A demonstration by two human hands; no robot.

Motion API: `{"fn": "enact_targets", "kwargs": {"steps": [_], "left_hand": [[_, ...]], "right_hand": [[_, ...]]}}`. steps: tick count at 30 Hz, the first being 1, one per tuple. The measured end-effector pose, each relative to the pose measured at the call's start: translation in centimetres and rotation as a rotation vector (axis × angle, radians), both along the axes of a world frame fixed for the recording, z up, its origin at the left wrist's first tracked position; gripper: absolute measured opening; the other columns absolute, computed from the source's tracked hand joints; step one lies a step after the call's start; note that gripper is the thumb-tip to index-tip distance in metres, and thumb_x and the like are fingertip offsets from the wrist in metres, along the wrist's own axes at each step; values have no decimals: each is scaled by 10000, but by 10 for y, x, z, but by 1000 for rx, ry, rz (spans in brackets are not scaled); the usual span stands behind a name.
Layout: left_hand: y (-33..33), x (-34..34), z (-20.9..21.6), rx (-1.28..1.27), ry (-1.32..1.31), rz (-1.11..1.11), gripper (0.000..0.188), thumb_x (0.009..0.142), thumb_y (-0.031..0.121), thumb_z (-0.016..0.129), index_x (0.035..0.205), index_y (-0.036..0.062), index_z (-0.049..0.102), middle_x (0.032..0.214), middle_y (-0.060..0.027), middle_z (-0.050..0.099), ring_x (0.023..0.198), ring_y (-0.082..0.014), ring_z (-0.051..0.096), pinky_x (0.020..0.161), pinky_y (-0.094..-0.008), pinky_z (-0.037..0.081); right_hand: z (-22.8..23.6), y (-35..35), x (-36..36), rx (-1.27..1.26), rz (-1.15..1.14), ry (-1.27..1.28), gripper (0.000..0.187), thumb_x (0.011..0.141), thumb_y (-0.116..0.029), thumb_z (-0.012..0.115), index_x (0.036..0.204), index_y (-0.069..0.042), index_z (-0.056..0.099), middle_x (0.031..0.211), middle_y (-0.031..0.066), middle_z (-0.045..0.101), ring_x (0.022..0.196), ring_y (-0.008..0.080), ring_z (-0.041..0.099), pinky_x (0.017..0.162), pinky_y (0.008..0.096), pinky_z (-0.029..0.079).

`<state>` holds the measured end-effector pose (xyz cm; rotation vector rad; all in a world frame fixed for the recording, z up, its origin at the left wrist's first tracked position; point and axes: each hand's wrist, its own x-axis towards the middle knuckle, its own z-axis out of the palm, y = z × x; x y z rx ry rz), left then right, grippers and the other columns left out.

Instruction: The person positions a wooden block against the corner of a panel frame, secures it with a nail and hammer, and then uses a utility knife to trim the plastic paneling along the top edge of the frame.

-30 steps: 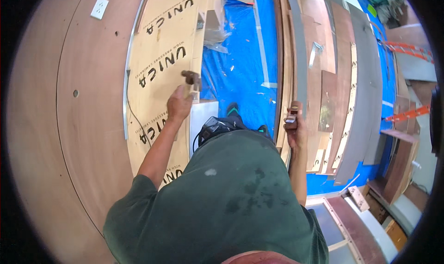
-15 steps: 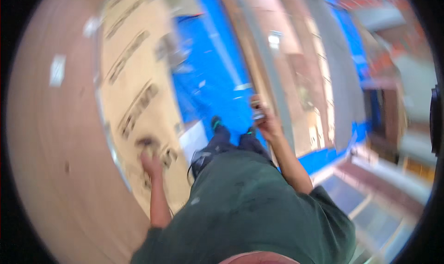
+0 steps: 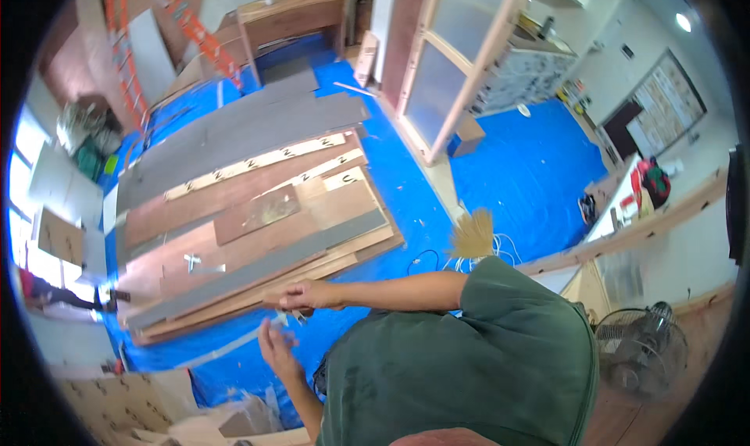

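Two-handed: steady right hand [image 3: 301, 296], fingers curled, above small pale piece [image 3: 287, 318]; cup left hand [image 3: 277, 347], fingers loosely spread, beneath, beside plank stack [image 3: 258, 243] edge.

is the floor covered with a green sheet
No, the floor sheet is bright blue, spread under the stack of wooden boards and past the door frame.

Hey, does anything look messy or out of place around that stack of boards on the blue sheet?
The board stack is fanned out unevenly, edges not lined up. A small pale bracket-like piece lies loose on top. Torn cardboard scraps are heaped at the lower left. Nothing looks spilled or broken.
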<state>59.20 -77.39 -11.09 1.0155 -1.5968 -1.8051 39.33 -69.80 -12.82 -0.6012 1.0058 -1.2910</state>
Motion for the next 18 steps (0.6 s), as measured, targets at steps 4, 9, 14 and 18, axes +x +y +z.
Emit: {"fn": "enact_targets", "kwargs": {"steps": [4,9,14,18], "left_hand": [[35,-190,65,-424,-36,-412,619,943,349,661,1425,7,474,1359,-184,547,1237,-283,548,1002,-391,471],[105,-318,79,-794,156,-774,466,846,119,726,1295,91,602,1228,-146,583,1107,-303,610,861,-378,536],[157,-378,60,-901,415,-805,458,757,2,755,1192,103,648,1153,-116,590,969,-271,640,751,-344,546],[181,-396,54,-1001,518,-710,335,726,-28,759,1037,84,702,1125,-120,599,919,-274,635,695,-345,531]], "right_hand": [[-10,71,-92,-217,-474,48,430,996,-403,562,1293,-91,571,1188,62,605,1102,173,566,866,355,508],[54,179,-199,-505,-786,-477,513,1057,-426,389,1417,-67,458,1297,119,606,1189,274,594,1020,453,477],[62,227,-222,-595,-1008,-442,523,1058,-412,396,1457,-74,398,1357,130,565,1226,277,564,1033,461,467],[48,247,-230,-590,-1181,-320,511,1047,-407,444,1434,-73,422,1330,121,577,1199,262,573,1024,441,467]]}}
